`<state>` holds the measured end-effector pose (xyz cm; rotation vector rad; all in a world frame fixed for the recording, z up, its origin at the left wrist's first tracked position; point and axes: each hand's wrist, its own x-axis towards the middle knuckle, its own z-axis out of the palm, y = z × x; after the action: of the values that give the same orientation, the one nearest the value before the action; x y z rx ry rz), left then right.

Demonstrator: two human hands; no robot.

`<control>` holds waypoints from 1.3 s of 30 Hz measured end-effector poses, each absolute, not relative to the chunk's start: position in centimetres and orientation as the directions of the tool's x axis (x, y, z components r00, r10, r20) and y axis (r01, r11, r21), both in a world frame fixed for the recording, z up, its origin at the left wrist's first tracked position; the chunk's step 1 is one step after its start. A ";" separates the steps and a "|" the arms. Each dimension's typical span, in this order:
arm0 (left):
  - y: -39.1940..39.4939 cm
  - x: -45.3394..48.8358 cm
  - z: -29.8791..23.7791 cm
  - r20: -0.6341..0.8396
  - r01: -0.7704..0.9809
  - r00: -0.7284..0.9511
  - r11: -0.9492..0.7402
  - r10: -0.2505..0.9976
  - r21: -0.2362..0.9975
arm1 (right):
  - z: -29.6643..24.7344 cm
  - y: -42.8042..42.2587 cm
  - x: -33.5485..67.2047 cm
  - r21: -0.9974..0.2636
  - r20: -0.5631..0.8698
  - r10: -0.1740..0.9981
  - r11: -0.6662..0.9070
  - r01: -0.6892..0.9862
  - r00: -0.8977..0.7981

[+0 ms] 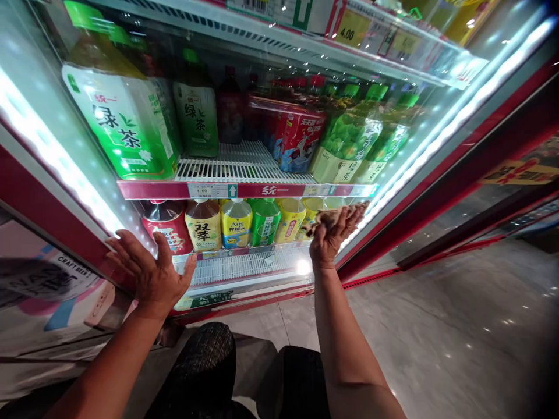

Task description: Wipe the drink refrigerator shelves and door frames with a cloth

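Note:
I am crouched before an open drinks fridge. My left hand (pixel 151 270) is open with fingers spread, resting on the red left frame (pixel 52 218) of the fridge near the lower shelf. My right hand (pixel 334 230) is raised at the right end of the lower shelf, fingers curled round a brownish cloth (pixel 325 218). A row of small bottles (pixel 236 224), red, brown, yellow and green, stands on the lower shelf between my hands. The white wire shelf (pixel 236 166) above holds large green tea bottles (pixel 124 125) and red bottles (pixel 297 139).
Green bottles (pixel 349 142) fill the upper shelf's right side. A red price strip (pixel 244 190) edges that shelf. The glass door (pixel 458 192) stands open at right. Grey tiled floor (pixel 437 337) spreads to the right. My knees (pixel 209 366) are below.

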<state>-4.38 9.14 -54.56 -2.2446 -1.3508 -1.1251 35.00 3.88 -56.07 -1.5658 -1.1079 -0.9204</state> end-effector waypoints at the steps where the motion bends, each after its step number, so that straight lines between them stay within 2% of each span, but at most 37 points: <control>1: 9.1 -4.4 -54.5 0.741 0.845 0.251 -0.514 0.623 0.146 | -56.0 4.0 34.1 -0.211 0.940 0.255 -0.082 0.974 0.225; 3: 9.0 -4.3 -54.6 0.738 0.848 0.239 -0.506 0.631 0.158 | -56.3 4.1 32.6 -0.105 0.936 0.335 -0.035 0.994 0.111; 5: 9.0 -4.4 -54.6 0.739 0.845 0.243 -0.511 0.628 0.157 | -56.8 4.0 32.0 -0.064 0.925 0.371 -0.052 0.997 0.079; 11: 9.1 -4.7 -54.7 0.745 0.830 0.262 -0.537 0.614 0.151 | -56.3 3.5 31.8 -0.184 0.917 0.338 -0.112 0.976 0.212; 13: 9.1 -4.7 -54.7 0.746 0.825 0.273 -0.547 0.608 0.144 | -56.1 3.3 31.0 -0.163 0.905 0.386 -0.080 0.983 0.182; 16: 9.1 -4.8 -54.7 0.743 0.823 0.273 -0.548 0.611 0.148 | -56.6 3.3 30.5 -0.065 0.895 0.441 -0.027 0.998 0.070; 18: 9.1 -4.8 -54.7 0.738 0.827 0.271 -0.542 0.618 0.151 | -56.9 3.4 30.7 -0.074 0.918 0.388 -0.042 0.996 0.084; 21: 8.9 -4.7 -54.7 0.729 0.833 0.270 -0.532 0.629 0.151 | -56.8 4.0 30.1 -0.191 0.932 0.295 -0.088 0.978 0.209; 23: 8.9 -4.6 -54.6 0.729 0.831 0.272 -0.535 0.628 0.151 | -56.7 4.3 28.8 -0.209 0.918 0.326 -0.081 0.975 0.224; 27: 8.7 -4.3 -54.4 0.747 0.830 0.265 -0.539 0.610 0.146 | -56.7 4.3 27.2 -0.081 0.892 0.443 -0.035 0.996 0.088; 29: 8.6 -4.2 -54.4 0.751 0.835 0.266 -0.533 0.605 0.134 | -56.7 4.1 28.0 -0.071 0.905 0.416 -0.058 0.996 0.088; 32: 8.6 -4.0 -54.4 0.755 0.840 0.266 -0.528 0.600 0.124 | -56.4 4.1 29.0 -0.175 0.927 0.321 -0.092 0.980 0.196; 34: 8.6 -3.9 -54.4 0.756 0.843 0.257 -0.522 0.602 0.130 | -56.2 4.1 28.1 -0.202 0.919 0.328 -0.084 0.976 0.218; 39: 8.5 -3.9 -54.5 0.768 0.837 0.252 -0.531 0.589 0.133 | -56.3 4.1 25.3 -0.037 0.884 0.466 0.022 0.999 0.022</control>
<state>-3.89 8.54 -54.47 -2.2260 -1.3171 -1.1572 25.30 4.05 -56.30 -1.5454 -1.5450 -0.8942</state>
